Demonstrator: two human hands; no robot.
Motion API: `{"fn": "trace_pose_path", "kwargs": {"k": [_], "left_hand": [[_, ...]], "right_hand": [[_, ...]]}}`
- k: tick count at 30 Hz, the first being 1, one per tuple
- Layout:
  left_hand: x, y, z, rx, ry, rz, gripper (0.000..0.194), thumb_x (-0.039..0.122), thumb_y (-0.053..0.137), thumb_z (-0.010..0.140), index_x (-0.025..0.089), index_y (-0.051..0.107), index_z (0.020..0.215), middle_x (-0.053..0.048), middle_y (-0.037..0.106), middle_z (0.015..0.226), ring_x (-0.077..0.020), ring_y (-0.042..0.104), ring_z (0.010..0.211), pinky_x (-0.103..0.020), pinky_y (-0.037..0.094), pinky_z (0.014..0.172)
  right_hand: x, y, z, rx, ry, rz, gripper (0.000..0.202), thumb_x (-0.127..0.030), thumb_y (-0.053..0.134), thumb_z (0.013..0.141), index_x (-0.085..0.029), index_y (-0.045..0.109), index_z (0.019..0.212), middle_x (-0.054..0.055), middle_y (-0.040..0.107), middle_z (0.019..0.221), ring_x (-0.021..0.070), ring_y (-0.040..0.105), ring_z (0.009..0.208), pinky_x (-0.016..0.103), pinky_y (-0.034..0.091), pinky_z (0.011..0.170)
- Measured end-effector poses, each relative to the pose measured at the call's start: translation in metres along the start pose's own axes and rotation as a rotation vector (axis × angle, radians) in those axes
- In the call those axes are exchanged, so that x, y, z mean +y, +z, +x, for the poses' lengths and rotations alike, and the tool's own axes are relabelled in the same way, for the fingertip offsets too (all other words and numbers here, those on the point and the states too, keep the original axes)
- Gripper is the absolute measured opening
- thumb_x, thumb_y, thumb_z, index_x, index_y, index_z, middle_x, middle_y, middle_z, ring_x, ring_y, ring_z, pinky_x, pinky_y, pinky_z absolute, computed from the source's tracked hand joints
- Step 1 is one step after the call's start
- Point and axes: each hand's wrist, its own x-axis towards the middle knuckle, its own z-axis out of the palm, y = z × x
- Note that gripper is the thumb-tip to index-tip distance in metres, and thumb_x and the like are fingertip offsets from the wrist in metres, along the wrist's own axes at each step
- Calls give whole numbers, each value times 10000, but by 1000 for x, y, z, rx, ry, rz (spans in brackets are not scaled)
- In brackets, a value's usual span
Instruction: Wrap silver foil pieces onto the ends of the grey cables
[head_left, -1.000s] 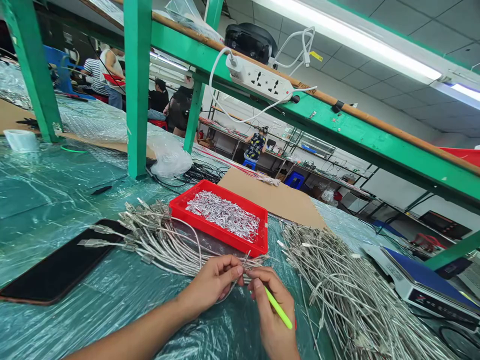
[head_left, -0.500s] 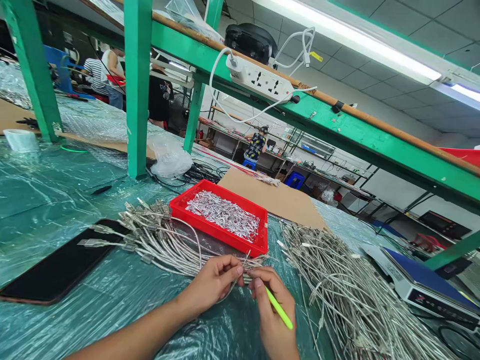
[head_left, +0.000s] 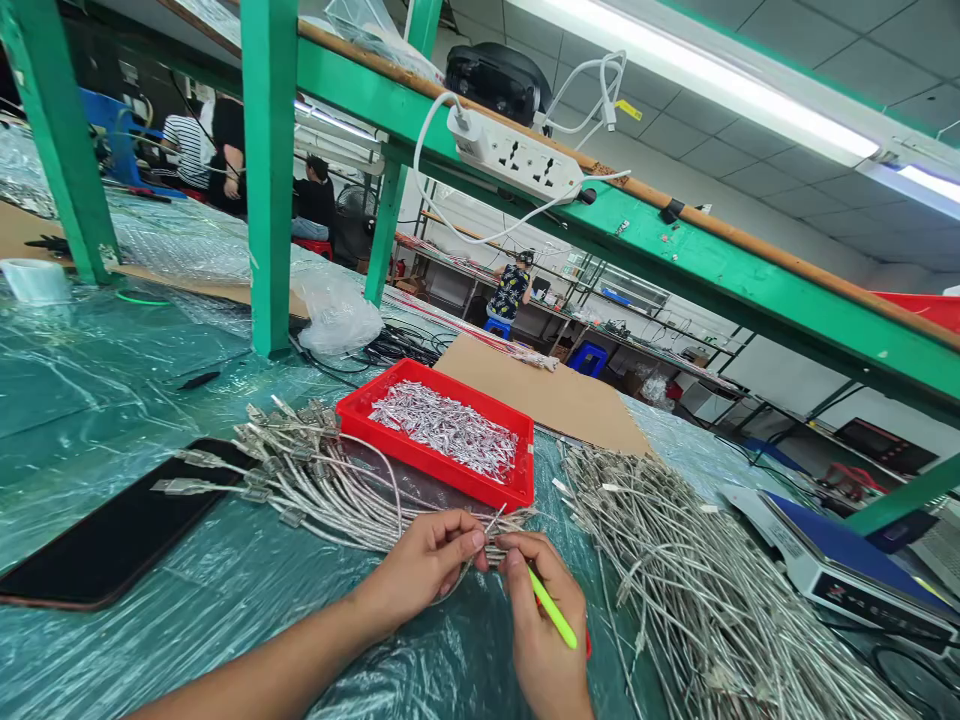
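My left hand (head_left: 439,555) pinches the end of a thin cable in front of the red tray (head_left: 435,480). Close beside it, my right hand (head_left: 546,600) is closed round a yellow-green pen-like tool (head_left: 553,608), its fingertips near the cable end. The tool's tip is hidden by the fingers. Small silvery pieces (head_left: 446,430) fill the tray. To its left and front lies a bundle of braided cables (head_left: 337,490) with metal plugs. A larger cable pile (head_left: 697,570) spreads at the right.
A black phone (head_left: 120,530) lies at the left and a scale (head_left: 840,560) at the right. Cardboard (head_left: 544,390) sits behind the tray. A green shelf frame (head_left: 270,180) carries a power strip (head_left: 517,155). Several people are in the background.
My hands have barely moved; the thin cable end between them leans slightly more to the right. In the background at the left, people have changed position.
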Motion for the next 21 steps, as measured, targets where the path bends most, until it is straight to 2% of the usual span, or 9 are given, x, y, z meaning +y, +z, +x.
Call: {"fn": "trace_pose_path", "kwargs": {"k": [5, 10, 12, 15, 18, 21], "left_hand": [[4, -1, -1, 3, -15, -30, 383, 507, 632, 816, 126, 609, 790, -17, 625, 714, -39, 348, 408, -188, 230, 402], [6, -5, 0, 15, 23, -44, 362, 484, 606, 850, 125, 614, 801, -30, 631, 753, -38, 360, 433, -187, 231, 427], [6, -7, 1, 24, 26, -54, 366, 489, 598, 855, 128, 615, 802, -29, 630, 753, -38, 359, 432, -187, 241, 430], [5, -6, 1, 16, 13, -63, 382, 510, 614, 837, 130, 615, 791, -20, 620, 735, -41, 362, 430, -188, 258, 431], [5, -4, -1, -16, 12, -68, 377, 508, 626, 829, 134, 612, 784, -17, 619, 734, -41, 365, 429, -189, 258, 429], [5, -3, -2, -40, 7, -75, 372, 502, 622, 834, 134, 609, 782, -16, 618, 732, -40, 362, 429, -190, 254, 427]], "right_hand": [[0, -1, 0, -29, 72, 1, 222, -319, 486, 945, -208, 677, 917, 40, 659, 858, 176, 607, 746, 275, 482, 681], [7, 1, 2, -91, 194, 37, 263, -369, 521, 914, -194, 692, 818, 13, 629, 651, 160, 557, 595, 244, 448, 562], [8, 2, 1, -66, 164, 32, 253, -369, 520, 916, -194, 688, 844, 18, 640, 685, 162, 568, 613, 249, 455, 575], [5, 1, -2, 11, 56, 19, 206, -323, 503, 936, -203, 668, 908, 43, 658, 847, 178, 609, 744, 275, 481, 671], [0, -1, -5, 0, -37, 17, 164, -265, 491, 947, -215, 647, 963, 51, 641, 928, 182, 613, 825, 295, 491, 733], [-5, 0, -6, -21, -71, 18, 156, -236, 488, 949, -217, 643, 953, 50, 640, 921, 182, 613, 839, 307, 495, 761]]}}
